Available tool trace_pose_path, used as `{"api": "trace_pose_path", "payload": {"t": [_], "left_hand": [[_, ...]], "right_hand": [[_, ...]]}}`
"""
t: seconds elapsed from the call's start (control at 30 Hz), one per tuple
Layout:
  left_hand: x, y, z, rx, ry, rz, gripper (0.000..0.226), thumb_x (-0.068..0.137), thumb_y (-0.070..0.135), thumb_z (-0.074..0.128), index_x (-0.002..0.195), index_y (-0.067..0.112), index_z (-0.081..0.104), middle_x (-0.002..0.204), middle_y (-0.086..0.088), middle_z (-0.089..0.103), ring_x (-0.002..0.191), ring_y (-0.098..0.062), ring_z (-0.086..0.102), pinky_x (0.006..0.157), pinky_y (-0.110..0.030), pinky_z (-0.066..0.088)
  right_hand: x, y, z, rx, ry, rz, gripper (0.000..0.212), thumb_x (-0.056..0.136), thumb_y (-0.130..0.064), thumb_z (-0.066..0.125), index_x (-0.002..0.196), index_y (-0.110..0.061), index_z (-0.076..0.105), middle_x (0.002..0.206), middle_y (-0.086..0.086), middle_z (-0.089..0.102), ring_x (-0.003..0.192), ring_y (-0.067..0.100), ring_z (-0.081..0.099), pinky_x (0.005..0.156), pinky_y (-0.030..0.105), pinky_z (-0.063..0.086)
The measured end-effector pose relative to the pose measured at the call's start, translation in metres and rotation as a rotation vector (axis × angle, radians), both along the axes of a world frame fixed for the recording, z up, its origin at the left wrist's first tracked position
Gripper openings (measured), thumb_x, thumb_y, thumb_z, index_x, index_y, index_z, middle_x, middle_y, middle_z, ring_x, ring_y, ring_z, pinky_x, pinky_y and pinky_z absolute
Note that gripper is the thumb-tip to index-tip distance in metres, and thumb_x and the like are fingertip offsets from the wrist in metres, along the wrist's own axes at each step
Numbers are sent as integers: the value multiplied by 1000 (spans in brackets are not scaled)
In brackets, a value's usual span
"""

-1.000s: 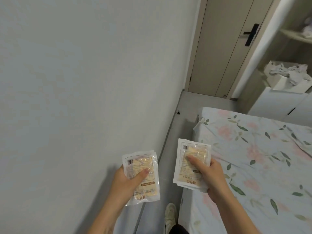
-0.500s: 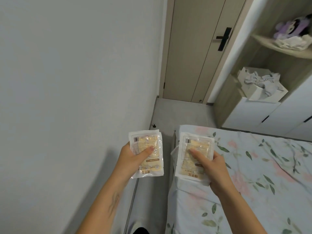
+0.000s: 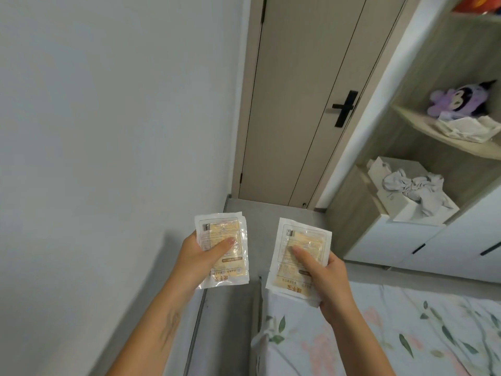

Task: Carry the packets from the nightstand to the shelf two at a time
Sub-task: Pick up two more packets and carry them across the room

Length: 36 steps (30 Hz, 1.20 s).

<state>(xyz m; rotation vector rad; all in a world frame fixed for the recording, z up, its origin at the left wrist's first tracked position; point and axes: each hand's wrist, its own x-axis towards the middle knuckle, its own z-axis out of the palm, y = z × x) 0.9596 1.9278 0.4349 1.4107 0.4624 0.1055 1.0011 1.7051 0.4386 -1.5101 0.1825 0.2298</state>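
Observation:
My left hand (image 3: 195, 260) grips a clear hand-warmer packet (image 3: 223, 234) with a yellow pad inside, thumb across its front. My right hand (image 3: 326, 278) holds a second packet (image 3: 301, 245) of the same kind, thumb on top; another white edge shows beneath it. Both packets are held upright in front of me, side by side and apart. The wooden shelf (image 3: 447, 139) stands ahead at the right, with white packets (image 3: 461, 127) lying on its upper board. The nightstand is out of view.
A bed with a floral sheet (image 3: 393, 335) fills the lower right. A narrow grey floor strip (image 3: 233, 308) runs between bed and white wall (image 3: 108, 131) toward a closed beige door (image 3: 298, 104). A purple plush (image 3: 458, 100) and a box with grey cloth (image 3: 414, 191) sit on the shelf unit.
The view has advanced along the bed and lifted toward the door and shelf. Both hands keep their packets, now held higher and further forward.

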Motion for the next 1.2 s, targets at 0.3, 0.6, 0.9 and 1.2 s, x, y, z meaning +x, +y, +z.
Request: {"api": "trace_pose_path", "payload": {"t": [0.3,0.6,0.9,1.2], "left_hand": [[181,-7,4,-51,5,-84,18,83,15,73,100,20,69,89,3,77,77,-13,74,57,-22,57],[388,3,-6,13,35,-191,22,84,14,73,105,17,67,88,4,77,80,-13,74,62,-26,58],[582,-30,6,6,90,-318,19,84,14,72,103,17,71,94,-1,77,85,-19,74,70,-33,59],[757,-83,-2,82,127,-573,18,84,13,72,101,16,70,89,0,77,81,-17,74,61,-26,57]], "right_hand": [[155,-9,9,18,-6,-126,19,80,-16,76,98,-12,71,90,5,77,81,22,75,70,39,60],[350,5,-11,74,-13,-186,15,82,-14,74,96,-10,72,91,8,77,84,24,75,77,41,59],[531,-30,-2,57,-9,-300,13,84,-14,73,96,-11,72,92,8,77,83,23,75,75,40,60],[655,-78,-13,116,3,-545,15,83,-15,73,98,-9,72,93,12,76,86,29,74,78,46,59]]}}
